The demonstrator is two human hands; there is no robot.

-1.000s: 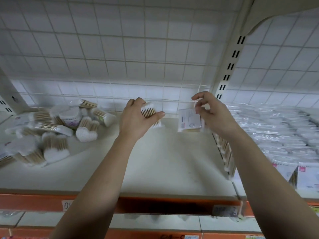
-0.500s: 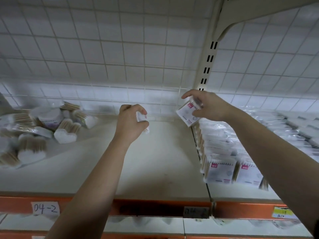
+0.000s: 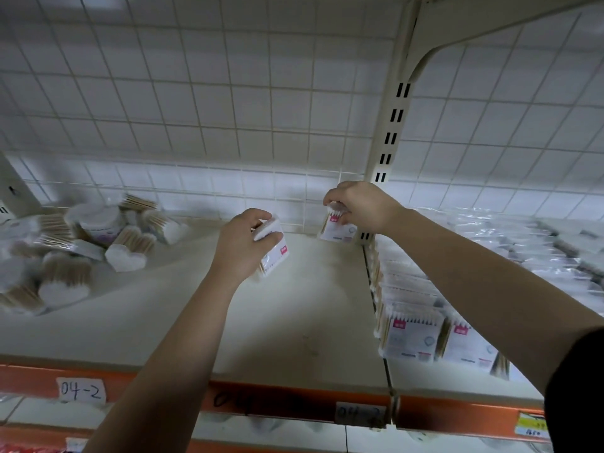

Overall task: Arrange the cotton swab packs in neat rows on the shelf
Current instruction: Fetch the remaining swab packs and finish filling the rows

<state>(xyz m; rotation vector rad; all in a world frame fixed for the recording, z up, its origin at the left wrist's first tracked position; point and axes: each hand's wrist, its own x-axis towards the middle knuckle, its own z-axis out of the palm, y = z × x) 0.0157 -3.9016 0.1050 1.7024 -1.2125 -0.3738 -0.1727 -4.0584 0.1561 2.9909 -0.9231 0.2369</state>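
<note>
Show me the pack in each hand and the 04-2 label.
Left-hand pack (image 3: pixel 274 248), head view, front face below the fingers.
Right-hand pack (image 3: pixel 336 231), head view, lower front face.
04-2 label (image 3: pixel 81 390), head view, centre of handwritten tag.

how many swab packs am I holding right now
2: one pack in the left hand over mid-shelf, one pack in the right hand at the back by the upright.

Cream shelf (image 3: pixel 287 322) with orange front edge (image 3: pixel 294 403), handwritten labels (image 3: pixel 81 391) stuck on it. Left end: loose pile of heart-shaped swab packs and a round tub (image 3: pixel 75 243), jumbled. Back right corner: one flat swab pack (image 3: pixel 338 228) standing at the wire grid. Right section: upright flat packs in rows (image 3: pixel 415 335), touching, front to back. Middle bare.
</note>
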